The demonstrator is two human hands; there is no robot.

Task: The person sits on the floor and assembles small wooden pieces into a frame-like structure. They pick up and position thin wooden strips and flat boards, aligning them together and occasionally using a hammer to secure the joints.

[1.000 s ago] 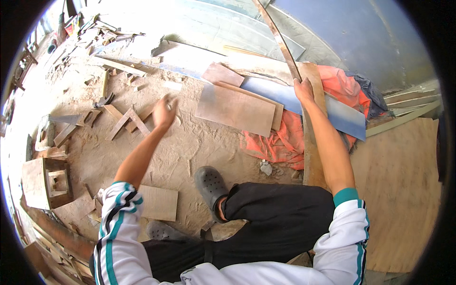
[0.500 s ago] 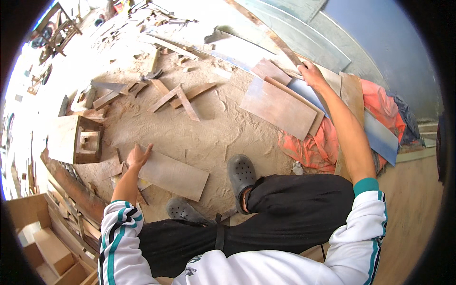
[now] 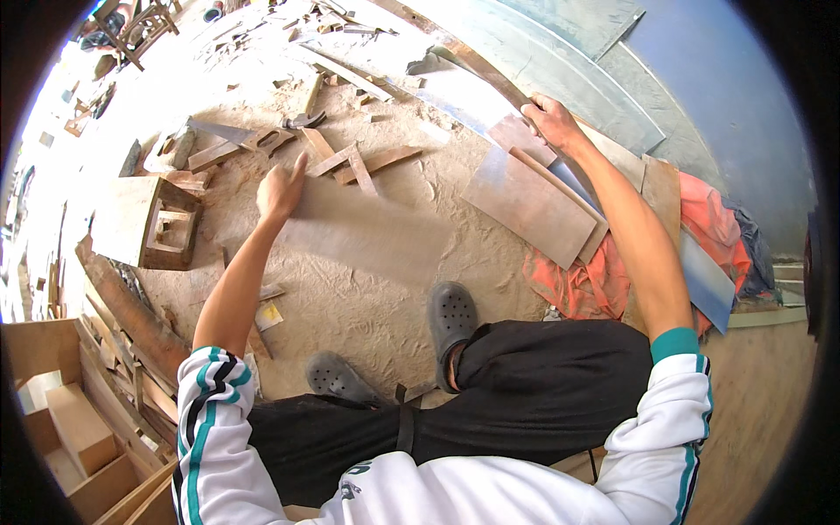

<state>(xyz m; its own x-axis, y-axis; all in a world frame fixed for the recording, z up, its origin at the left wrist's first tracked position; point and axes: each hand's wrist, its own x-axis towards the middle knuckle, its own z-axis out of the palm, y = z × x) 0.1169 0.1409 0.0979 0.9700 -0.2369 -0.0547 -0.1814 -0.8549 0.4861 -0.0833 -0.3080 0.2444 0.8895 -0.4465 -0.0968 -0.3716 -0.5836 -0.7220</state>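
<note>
My left hand [image 3: 282, 188] is closed on one end of a flat rectangular wooden board [image 3: 367, 232], which is raised and smeared by motion. Its thumb points up along the board's edge. My right hand [image 3: 553, 122] has its fingers wrapped round a long narrow wooden strip [image 3: 464, 54], which slants from the far edge of the view down to the hand and on beneath the forearm. Below the right hand several thin boards [image 3: 527, 203] lie overlapping, partly on a crumpled orange cloth [image 3: 573, 284].
Sawdust covers the ground. A hammer [image 3: 304, 121], a handsaw [image 3: 220, 131] and crossed wood offcuts [image 3: 354, 166] lie ahead. A box-like wooden frame [image 3: 149, 223] stands at left, an open wooden carcass [image 3: 79, 429] at lower left. Large sheets [image 3: 560, 66] lie at far right.
My left hand has lifted the board off the ground and carried it forward and to the right. The right hand stays on the strip, shifted slightly up and left in view.
</note>
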